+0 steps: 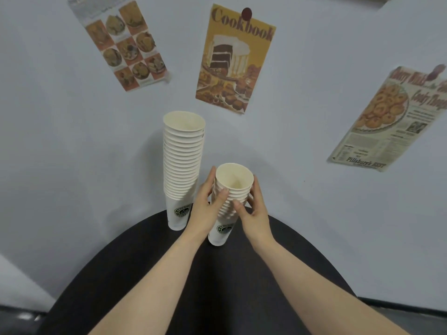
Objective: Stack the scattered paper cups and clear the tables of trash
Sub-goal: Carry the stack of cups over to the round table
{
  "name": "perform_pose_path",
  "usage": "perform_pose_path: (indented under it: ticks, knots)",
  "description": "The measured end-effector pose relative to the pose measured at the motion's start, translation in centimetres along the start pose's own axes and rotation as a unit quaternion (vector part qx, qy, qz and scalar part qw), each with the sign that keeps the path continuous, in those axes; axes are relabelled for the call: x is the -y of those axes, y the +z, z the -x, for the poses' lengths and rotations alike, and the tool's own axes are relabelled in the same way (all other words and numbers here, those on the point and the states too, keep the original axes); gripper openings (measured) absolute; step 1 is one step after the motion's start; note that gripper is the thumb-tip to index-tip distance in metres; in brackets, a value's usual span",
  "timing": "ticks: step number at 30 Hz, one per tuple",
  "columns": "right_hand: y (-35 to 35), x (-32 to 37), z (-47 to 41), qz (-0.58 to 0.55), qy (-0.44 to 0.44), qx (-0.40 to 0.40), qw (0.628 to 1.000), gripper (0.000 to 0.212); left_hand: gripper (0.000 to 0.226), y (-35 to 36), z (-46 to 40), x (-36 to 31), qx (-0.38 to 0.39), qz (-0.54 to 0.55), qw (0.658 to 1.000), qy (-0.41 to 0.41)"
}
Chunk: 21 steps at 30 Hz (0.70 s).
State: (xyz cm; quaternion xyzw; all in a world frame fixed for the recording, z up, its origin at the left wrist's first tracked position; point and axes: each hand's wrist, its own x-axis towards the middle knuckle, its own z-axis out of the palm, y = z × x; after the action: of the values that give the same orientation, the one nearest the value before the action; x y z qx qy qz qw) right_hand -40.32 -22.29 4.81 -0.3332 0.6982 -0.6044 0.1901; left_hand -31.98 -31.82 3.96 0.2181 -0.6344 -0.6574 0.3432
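- Left hand (208,204) wraps its fingers (221,195) round the short stack of paper cups (229,201), thumb on the near face.
- Right hand (252,210) clasps the same short stack from the opposite side, fingers curled on the ribbed rims.
- That short stack stands upright on the round black table (193,274), near its far edge.
- Just left of the short stack, the tall stack of cups (182,165) rises well higher, untouched.
- Beyond the short stack, a Cookbook poster (235,59) hangs on the pale wall (60,141).
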Motion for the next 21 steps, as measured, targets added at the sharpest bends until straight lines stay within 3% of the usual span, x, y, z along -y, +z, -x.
perform_pose_path:
  ticks: [21]
  knots:
    - [-0.7, -1.0, -1.2, 0.024, 0.021, 0.027, 0.999, 0.078, 0.063, -0.6, -1.1, 1.9, 0.016, -0.045, 0.999, 0.008]
